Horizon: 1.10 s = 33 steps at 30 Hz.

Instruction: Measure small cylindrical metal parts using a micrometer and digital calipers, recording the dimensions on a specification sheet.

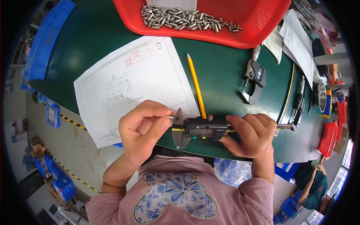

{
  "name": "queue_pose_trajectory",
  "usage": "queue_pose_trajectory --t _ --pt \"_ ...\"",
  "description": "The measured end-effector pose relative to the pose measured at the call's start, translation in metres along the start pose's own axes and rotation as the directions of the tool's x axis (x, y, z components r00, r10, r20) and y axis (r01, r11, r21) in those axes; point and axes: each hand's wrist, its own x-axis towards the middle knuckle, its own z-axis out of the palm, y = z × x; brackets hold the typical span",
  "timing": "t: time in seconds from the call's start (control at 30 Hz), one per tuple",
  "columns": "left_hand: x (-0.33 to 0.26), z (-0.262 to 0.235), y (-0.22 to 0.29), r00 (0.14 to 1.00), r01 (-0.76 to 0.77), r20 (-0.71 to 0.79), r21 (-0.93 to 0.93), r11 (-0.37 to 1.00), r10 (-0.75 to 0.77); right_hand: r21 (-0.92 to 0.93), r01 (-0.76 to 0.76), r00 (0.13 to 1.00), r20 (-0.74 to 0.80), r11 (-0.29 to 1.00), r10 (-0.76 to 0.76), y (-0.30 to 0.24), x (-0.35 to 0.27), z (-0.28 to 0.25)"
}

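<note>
My left hand [142,125] pinches a small silver metal pin [169,117] between thumb and fingers and holds it against the upper jaws of a digital caliper [198,130]. My right hand [249,135] grips the caliper's dark body and beam from the right, thumb near the slider. The caliper lies level just above the near edge of the green table [225,67], partly over a white paper drawing [131,84]. A yellow pencil [196,85] lies on the table, its lower end behind the caliper.
A red plastic basket [258,26] at the far edge holds several silver pins [187,19]. A micrometer [255,77] lies to the right, with loose papers [298,41] and dark tools [299,101] beyond. Another person [315,185] sits at lower right.
</note>
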Motion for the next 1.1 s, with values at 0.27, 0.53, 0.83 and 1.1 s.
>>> queue_pose_trajectory --t 0.27,0.53,0.83,1.1 --pt "-0.0009 0.0005 0.0039 0.940 0.314 0.054 -0.529 0.789 -0.337 0.021 -0.004 0.999 0.039 1.000 0.003 -0.0021 -0.0004 -0.0059" --pt "-0.0053 0.0013 0.0000 0.917 0.360 0.105 -0.631 0.687 -0.384 0.005 0.009 1.000 0.030 1.000 -0.009 -0.0018 -0.0015 -0.0045" --pt "-0.0055 0.0022 0.0021 0.976 0.189 -0.024 -0.402 0.896 -0.216 -0.017 0.010 1.000 0.026 1.000 -0.009 -0.0019 -0.0031 -0.0028" --pt "-0.0042 0.0028 0.0017 0.997 0.043 -0.058 -0.136 0.990 -0.052 -0.021 0.006 1.000 0.020 1.000 -0.005 -0.0022 -0.0016 -0.0014"
